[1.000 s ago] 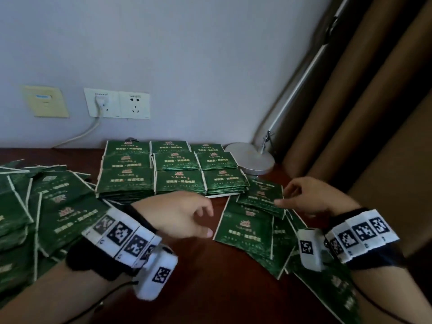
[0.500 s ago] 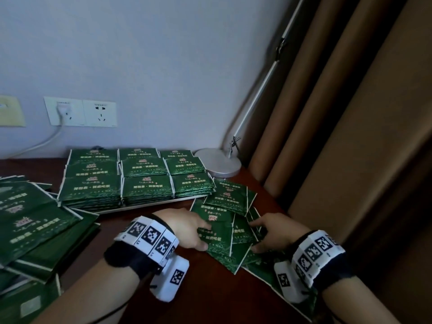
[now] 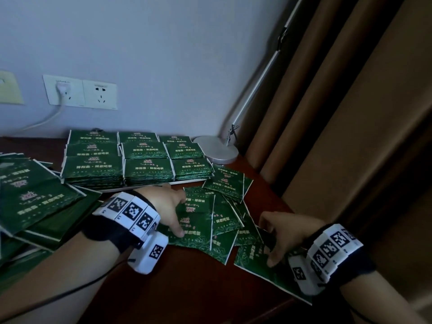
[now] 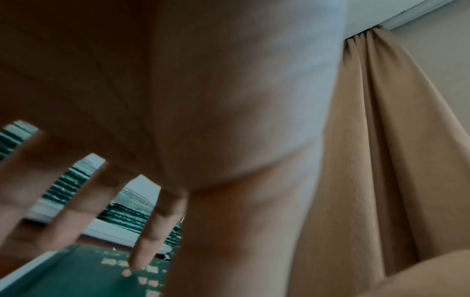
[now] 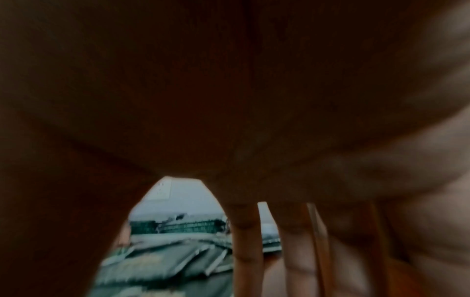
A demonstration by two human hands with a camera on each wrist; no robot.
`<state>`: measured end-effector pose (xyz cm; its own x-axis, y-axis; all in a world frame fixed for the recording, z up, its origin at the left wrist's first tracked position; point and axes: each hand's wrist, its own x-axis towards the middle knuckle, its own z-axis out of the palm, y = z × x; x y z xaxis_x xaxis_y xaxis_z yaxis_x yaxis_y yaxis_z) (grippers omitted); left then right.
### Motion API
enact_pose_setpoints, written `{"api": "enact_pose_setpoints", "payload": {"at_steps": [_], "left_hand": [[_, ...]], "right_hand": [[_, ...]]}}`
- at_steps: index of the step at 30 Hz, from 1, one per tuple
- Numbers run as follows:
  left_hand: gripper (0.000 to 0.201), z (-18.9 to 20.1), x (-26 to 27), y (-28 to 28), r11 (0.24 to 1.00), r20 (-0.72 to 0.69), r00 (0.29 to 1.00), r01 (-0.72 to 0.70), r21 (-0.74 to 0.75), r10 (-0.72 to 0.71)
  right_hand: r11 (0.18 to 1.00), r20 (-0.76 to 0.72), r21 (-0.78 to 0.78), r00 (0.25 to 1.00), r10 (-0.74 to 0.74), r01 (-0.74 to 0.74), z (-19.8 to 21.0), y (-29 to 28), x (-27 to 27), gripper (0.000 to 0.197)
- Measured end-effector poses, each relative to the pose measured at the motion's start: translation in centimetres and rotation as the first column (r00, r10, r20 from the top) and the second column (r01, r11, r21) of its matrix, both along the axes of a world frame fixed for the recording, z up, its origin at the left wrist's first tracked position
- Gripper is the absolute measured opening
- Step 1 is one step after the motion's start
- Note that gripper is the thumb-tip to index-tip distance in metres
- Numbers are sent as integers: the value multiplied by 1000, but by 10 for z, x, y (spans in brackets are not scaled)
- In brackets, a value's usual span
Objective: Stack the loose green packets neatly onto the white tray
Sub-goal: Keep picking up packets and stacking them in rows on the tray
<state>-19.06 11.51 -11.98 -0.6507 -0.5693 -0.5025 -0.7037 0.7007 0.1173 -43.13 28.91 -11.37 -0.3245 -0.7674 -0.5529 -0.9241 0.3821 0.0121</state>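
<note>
Flanking loose packets (image 3: 224, 183): lamp base (image 3: 216, 148); curtain (image 3: 350, 136)

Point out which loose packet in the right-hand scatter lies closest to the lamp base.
The loose packet at the far end of the scatter, just right of the tray's stacked rows. It lies nearest the lamp base; the others sit nearer the hands.

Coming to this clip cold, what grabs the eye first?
Green packets everywhere: neat stacks fill the white tray by the wall, and a loose fan of packets sprawls on the dark wooden table in front. Both hands rest on that fan, the left hand at its left edge, the right hand at its right.
</note>
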Motion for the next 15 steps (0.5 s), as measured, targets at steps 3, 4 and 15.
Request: {"api": "enact_pose_setpoints", "payload": {"at_steps": [3,4,15], "left_hand": [[113,0,-4,0,999,59,998,1,-36,2],[115,-1,-4,0,999,67,998,-6,-35,8],[119,-11,-2,-10,994,56,995,-92,67,88]], "right_hand": [[999,-28,44,1000,1,1,-9,0,3,81],[999,-21,40,1000,-9,10,-10,-1,4,81],[977,17,54,978,-206,204,-14,1,-5,59]]}}
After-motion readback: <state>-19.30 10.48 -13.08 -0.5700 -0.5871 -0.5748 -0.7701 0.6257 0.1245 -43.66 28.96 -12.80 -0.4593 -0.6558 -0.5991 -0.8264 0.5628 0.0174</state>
